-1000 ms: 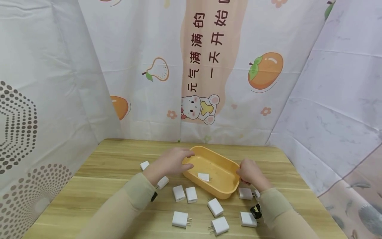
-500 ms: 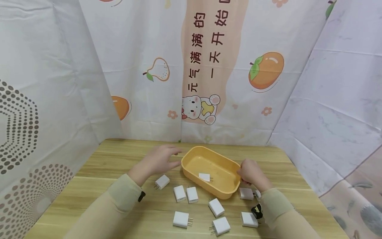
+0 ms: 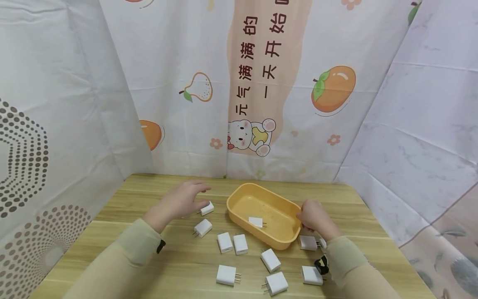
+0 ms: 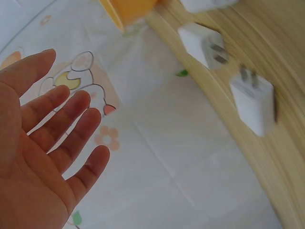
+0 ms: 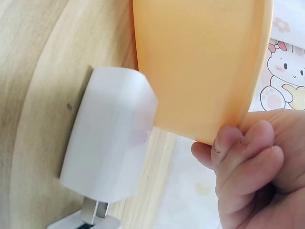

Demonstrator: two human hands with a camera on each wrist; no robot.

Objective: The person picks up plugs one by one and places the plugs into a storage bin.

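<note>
My left hand [image 3: 181,203] is raised over the left side of the table, its fingers loosely spread and its palm bare in the left wrist view. A white charger plug [image 3: 207,208] shows just beyond its fingertips, and another charger plug [image 3: 203,228] lies nearer. My right hand [image 3: 316,216] pinches the right end of a yellow-orange plastic tray [image 3: 239,221], fingers curled at the rim in the right wrist view. One charger plug [image 3: 255,221] lies inside the tray. Close below the tray's right end is a charger plug [image 5: 108,136] with its prongs pointing away from it.
Several more white charger plugs lie in front of the tray, among them a charger plug [image 3: 226,275] at the front and a charger plug [image 3: 276,283] to its right. The wooden table [image 3: 149,270] ends at a printed curtain [image 3: 186,124] behind and at both sides.
My left hand has left the tray's left end and moved left, with nothing in it. A charger plug once hidden behind it now shows. The right hand stays at the tray.
</note>
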